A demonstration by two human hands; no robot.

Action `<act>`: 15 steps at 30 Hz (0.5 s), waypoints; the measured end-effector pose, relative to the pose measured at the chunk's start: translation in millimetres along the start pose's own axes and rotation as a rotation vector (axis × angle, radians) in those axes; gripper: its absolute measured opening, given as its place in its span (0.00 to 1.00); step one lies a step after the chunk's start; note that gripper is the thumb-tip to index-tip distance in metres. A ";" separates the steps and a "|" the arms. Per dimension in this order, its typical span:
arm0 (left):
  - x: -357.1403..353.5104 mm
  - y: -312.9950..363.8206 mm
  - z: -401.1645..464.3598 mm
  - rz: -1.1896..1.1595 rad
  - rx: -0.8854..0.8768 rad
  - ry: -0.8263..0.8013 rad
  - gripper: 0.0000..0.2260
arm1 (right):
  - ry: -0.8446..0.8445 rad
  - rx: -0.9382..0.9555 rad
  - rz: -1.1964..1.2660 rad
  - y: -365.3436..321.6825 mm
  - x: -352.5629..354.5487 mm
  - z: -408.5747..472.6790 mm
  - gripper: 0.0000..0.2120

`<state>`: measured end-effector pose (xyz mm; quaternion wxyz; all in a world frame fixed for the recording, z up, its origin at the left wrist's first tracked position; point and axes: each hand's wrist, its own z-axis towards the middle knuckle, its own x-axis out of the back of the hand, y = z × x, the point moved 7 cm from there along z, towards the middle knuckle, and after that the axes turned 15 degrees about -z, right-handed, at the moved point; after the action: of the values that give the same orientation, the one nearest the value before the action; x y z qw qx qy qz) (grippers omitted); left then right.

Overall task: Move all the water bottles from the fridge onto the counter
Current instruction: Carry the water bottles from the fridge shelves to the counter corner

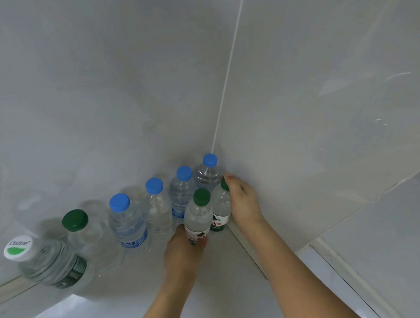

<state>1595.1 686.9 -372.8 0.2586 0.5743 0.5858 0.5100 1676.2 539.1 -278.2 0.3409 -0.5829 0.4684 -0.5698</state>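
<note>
- The left hand (181, 252) reaches in from the bottom edge; its grip is wrapped round the lower body of a green-capped bottle (198, 217) with a red-and-white label.
- That bottle stands upright on the pale surface (220, 283), long axis vertical, cap up.
- The right hand (242, 200) holds a second green-capped bottle (221, 208) near its neck, its fingers curled at the cap and shoulder beside the right wall (306, 116).
- This second bottle is also upright, cap up, and sits just beside and behind the first, close to the corner where the two walls meet.
- Four blue-capped bottles stand upright in a row along the left wall (85, 75): the farthest (207, 172) in the corner, the next (181, 191), a third (157, 204) and the nearest (127, 222).
- Further left in the same row stands a dark-green-capped bottle (84, 234), clear and upright.
- At the row's left end is a larger bottle (50, 262) with a white cap bearing a green leaf mark and a dark label band; it looks tilted in the wide-angle view, its cap toward the left edge.
- All the bottles rest on the surface, close together, caps up.
</note>
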 end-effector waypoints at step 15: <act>-5.9 -3.0 10.8 0.091 0.001 0.043 0.18 | 0.023 -0.021 -0.101 9.2 -6.0 -3.7 0.27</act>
<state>1604.7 685.1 -380.9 0.2223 0.5894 0.5648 0.5330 1671.7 542.1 -288.4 0.3001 -0.6029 0.4483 -0.5878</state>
